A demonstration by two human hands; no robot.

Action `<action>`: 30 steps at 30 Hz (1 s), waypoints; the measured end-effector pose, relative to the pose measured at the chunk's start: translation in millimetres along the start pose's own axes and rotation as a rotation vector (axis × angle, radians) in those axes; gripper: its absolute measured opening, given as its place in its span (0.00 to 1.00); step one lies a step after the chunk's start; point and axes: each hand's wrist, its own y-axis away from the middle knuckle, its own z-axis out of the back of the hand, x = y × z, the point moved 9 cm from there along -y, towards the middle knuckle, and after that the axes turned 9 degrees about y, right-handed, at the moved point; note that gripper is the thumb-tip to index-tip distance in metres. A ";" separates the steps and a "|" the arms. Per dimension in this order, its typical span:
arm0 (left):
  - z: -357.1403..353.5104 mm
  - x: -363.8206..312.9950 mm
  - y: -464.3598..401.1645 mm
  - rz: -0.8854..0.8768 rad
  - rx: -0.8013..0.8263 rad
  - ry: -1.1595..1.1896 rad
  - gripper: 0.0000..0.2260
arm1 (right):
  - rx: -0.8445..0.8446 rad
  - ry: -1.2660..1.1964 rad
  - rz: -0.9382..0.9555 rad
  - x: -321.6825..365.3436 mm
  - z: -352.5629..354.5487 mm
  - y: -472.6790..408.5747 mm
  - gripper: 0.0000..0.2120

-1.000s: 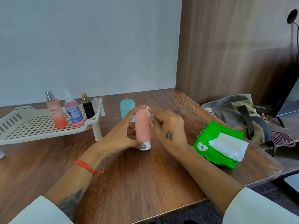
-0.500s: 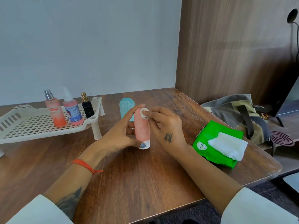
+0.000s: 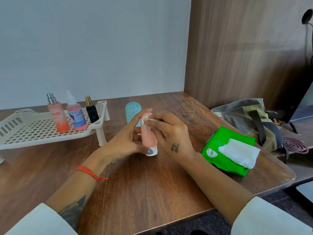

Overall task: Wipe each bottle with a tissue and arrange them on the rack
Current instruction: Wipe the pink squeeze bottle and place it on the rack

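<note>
Left hand is gripping the pink tube upright, cap-down on the bench; right hand fingers, at its 3 o'clock, are pinching tissue against its top; rack is lying toward 9 o'clock.

A grey-and-olive bag lies beside what looks like a purple coil.

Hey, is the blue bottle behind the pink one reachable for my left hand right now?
Probably not yet: the left hand grips the pink bottle, which stands in front of the blue bottle. Once freed, the way looks open.
</note>
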 end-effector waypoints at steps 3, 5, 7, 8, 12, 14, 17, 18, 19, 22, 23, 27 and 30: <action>0.8 1.2 -0.4 0.009 -0.001 -0.041 0.46 | 0.022 -0.029 -0.140 -14.5 0.0 -1.1 0.09; 1.2 2.0 -0.5 0.015 0.003 -0.065 0.47 | 0.051 -0.016 -0.204 -22.3 -1.4 -1.3 0.09; 0.9 1.6 -0.1 0.015 0.007 -0.081 0.47 | 0.099 -0.005 -0.264 -28.7 -4.6 -0.6 0.07; 0.8 1.4 0.0 0.014 0.009 -0.084 0.47 | 0.094 -0.006 -0.288 -30.1 -3.6 -0.3 0.07; 0.2 3.0 0.6 0.030 0.010 -0.045 0.47 | -0.055 -0.008 -0.136 -11.8 10.5 -3.5 0.11; -0.9 0.8 1.0 0.011 0.009 -0.017 0.46 | -0.019 0.020 0.061 6.4 4.7 -1.8 0.11; -1.7 -2.9 1.4 -0.012 0.009 -0.008 0.45 | 0.022 0.029 0.092 6.2 -1.3 -0.1 0.12; -1.6 -2.5 0.9 -0.010 0.008 -0.005 0.45 | 0.017 0.019 0.040 1.5 -0.7 -0.3 0.10; -1.4 -1.7 0.6 -0.008 0.007 -0.010 0.45 | 0.010 0.001 -0.022 -4.0 0.8 -0.9 0.11; -0.5 0.1 -0.4 -0.005 0.004 -0.044 0.46 | 0.027 -0.046 -0.140 -15.2 2.2 -2.8 0.13; -0.3 0.2 -0.2 -0.005 0.005 -0.048 0.46 | 0.040 -0.031 -0.152 -16.0 1.7 -2.9 0.14; -0.4 -0.2 0.9 -0.001 0.015 -0.079 0.46 | 0.040 0.028 -0.206 -20.4 2.7 -2.9 0.12; -0.3 0.2 1.2 0.010 0.008 -0.070 0.46 | -0.048 0.019 -0.162 -13.7 10.7 -2.8 0.09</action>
